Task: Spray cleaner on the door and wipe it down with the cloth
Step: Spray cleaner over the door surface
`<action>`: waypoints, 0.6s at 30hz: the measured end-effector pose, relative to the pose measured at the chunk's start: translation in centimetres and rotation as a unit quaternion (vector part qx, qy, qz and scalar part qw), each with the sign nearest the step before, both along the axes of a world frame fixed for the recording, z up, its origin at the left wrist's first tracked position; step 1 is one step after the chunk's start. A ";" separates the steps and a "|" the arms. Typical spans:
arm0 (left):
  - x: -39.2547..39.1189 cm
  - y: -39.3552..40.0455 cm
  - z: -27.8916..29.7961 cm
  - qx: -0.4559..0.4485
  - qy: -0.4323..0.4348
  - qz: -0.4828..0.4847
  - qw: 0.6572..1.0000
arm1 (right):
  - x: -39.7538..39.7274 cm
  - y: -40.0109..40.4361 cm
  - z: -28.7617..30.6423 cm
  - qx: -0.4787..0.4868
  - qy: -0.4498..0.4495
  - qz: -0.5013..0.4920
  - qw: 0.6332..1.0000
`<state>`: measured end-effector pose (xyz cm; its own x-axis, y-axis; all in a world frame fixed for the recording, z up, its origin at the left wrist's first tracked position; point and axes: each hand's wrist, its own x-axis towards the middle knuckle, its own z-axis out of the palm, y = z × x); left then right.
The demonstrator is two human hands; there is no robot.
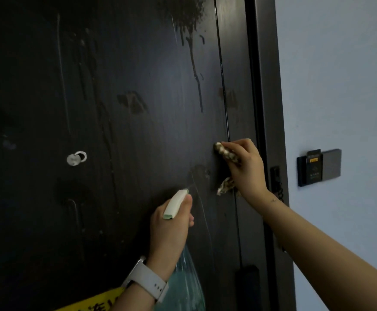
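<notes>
Two hands busy | left hand fingers grip spray bottle | right hand fingers pinch cloth against door

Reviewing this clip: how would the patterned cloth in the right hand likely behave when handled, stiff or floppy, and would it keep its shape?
Probably floppy: the cloth bunches inside the right hand, and a loose tail hangs limp below the palm. Likely light, since curled fingers alone hold it against the door. It may be damp, given the wet streaks.

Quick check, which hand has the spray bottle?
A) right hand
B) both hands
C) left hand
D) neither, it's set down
C: the left hand, the one with the white watch, grips the spray bottle aimed at the door; the right hand holds the cloth.
</notes>
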<state>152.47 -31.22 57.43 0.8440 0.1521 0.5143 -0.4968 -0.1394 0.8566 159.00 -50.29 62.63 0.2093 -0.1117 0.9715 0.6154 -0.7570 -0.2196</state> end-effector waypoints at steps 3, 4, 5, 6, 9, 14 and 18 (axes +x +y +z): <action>-0.4 0.2 -0.7 0.004 0.001 0.003 1.000 | -0.5 0.2 -0.1 0.010 0.019 0.000 1.000; -0.7 0.3 -0.9 0.004 0.003 -0.002 1.000 | -0.8 0.4 -0.3 0.015 0.020 0.008 1.000; -1.1 0.6 -1.1 0.005 0.005 -0.006 1.000 | -1.3 0.7 -0.6 0.019 0.018 0.018 0.999; -1.5 1.1 -1.3 0.007 0.003 -0.010 1.000 | -1.9 1.2 -0.9 0.024 0.014 0.030 0.999; -3.0 3.5 -2.6 -0.007 -0.014 -0.021 1.000 | -4.3 3.4 -2.7 0.035 0.010 0.062 0.997; -6.5 9.7 -6.9 -0.043 -0.003 -0.004 0.999 | -8.1 9.1 -9.0 0.031 0.059 0.120 0.990; -9.9 15.6 -12.1 -0.034 0.030 0.035 0.998 | -9.8 15.6 -15.0 -0.013 0.129 0.165 0.978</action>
<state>142.55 -15.62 45.28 0.8589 0.2450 0.4498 -0.4354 -0.1132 0.8931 149.23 -34.73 47.63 0.4687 0.0275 0.8830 0.7533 -0.5346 -0.3832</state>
